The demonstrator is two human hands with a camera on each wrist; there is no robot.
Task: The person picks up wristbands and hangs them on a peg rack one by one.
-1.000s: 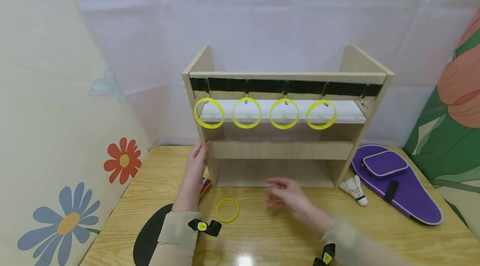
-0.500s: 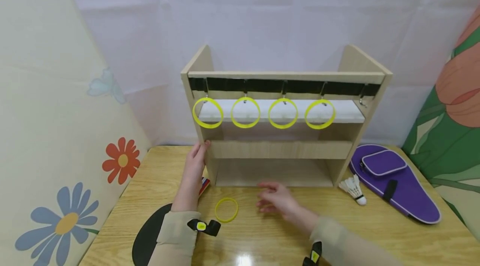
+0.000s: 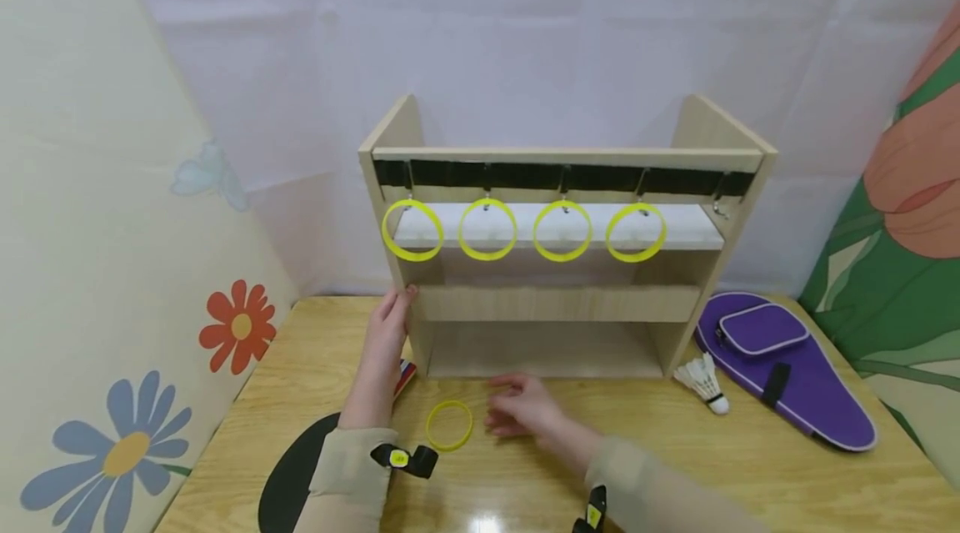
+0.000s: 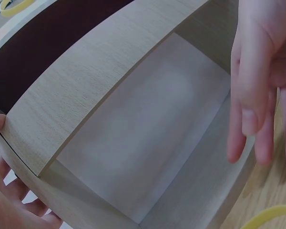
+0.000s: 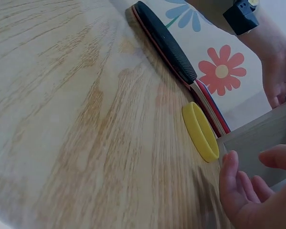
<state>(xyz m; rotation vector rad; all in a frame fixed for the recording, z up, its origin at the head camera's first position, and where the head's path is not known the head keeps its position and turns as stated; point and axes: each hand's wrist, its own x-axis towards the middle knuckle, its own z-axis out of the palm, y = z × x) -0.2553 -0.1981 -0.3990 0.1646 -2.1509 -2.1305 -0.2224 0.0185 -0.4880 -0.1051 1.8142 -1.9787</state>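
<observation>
My left hand (image 3: pixel 384 333) grips the left side panel of a light wooden shelf (image 3: pixel 555 304), thumb at the front edge and fingers round the outside, as the left wrist view shows. In front of the shelf, a yellow ring (image 3: pixel 450 449) lies flat on the table. Just right of it hovers my right hand (image 3: pixel 525 412), fingers loosely bent, holding nothing and apart from the ring. Several similar yellow rings (image 3: pixel 412 257) hang from hooks along the shelf's black strip (image 3: pixel 525 176). The rightmost hook (image 3: pixel 720 209) carries no ring.
A black table tennis paddle (image 5: pixel 167 43) with a striped handle lies left of the ring, partly under the left forearm in the head view. Right of the shelf are a white shuttlecock (image 3: pixel 703 383) and a purple racket case (image 3: pixel 787 383).
My right hand has moved left across the table front, coming close to the loose yellow ring. The left hand keeps its grip on the shelf, and the rings stay where they were.
</observation>
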